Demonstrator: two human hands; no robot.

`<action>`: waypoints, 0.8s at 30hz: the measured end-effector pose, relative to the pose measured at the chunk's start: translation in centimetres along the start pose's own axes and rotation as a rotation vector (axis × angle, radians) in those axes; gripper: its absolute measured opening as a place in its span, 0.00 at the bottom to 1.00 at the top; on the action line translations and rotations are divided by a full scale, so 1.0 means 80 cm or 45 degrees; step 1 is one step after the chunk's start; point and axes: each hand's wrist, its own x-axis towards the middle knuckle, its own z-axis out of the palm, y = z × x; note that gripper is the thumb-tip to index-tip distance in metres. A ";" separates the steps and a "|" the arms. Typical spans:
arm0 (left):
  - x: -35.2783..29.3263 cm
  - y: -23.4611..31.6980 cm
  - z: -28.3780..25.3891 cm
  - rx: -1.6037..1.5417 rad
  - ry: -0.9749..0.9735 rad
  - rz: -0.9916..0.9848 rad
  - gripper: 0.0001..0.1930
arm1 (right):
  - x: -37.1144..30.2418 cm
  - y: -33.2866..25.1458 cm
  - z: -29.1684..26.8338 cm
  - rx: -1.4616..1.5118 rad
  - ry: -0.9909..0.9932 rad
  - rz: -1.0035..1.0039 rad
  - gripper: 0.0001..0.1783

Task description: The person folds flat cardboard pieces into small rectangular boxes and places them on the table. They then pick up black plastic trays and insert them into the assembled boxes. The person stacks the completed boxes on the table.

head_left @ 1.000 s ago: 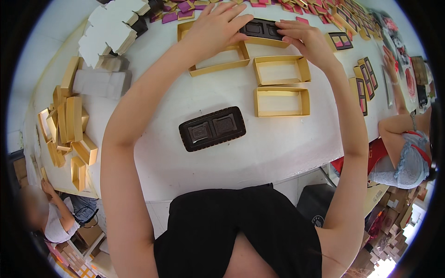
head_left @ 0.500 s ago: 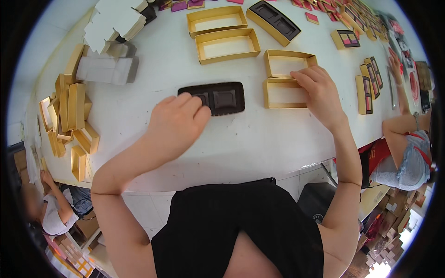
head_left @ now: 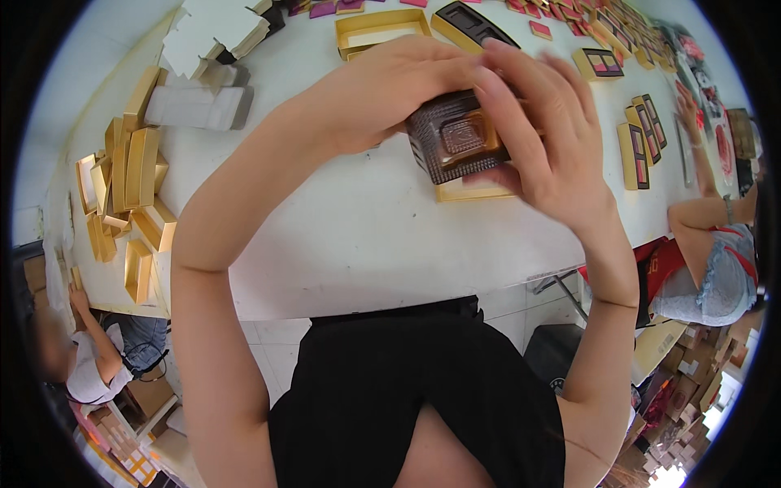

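Both hands have a dark brown plastic tray insert (head_left: 464,137) between them, tilted up above the table. My left hand (head_left: 390,85) grips its far left end, with fingertips partly hidden. Curled round its right side is my right hand (head_left: 545,122), its fingers slightly blurred. Beneath the tray, an empty gold box (head_left: 472,194) shows only its near edge; my hands cover the rest. Farther back lie another open gold box (head_left: 380,26) and a gold box fitted with a dark insert (head_left: 468,24).
Gold boxes (head_left: 140,167) are heaped at the left, near clear plastic trays (head_left: 199,106) and white card pieces (head_left: 213,32). Filled boxes (head_left: 634,154) stand at the right. Small pink pieces (head_left: 541,30) lie at the back. A co-worker's arm (head_left: 700,138) reaches in from the right.
The dark tray has been lifted off the table and carried right, over the gold boxes. My right hand has left the near gold box's edge and now holds the tray too.
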 end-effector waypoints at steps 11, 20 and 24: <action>0.012 -0.098 -0.019 1.421 0.150 0.608 0.26 | -0.068 0.027 0.047 0.072 -0.491 0.338 0.34; 0.027 -0.092 -0.023 1.265 0.007 0.534 0.28 | -0.073 0.045 0.075 0.470 -0.355 0.374 0.35; 0.023 -0.098 -0.027 1.505 0.013 0.755 0.25 | -0.081 0.063 0.054 0.974 -0.296 0.531 0.28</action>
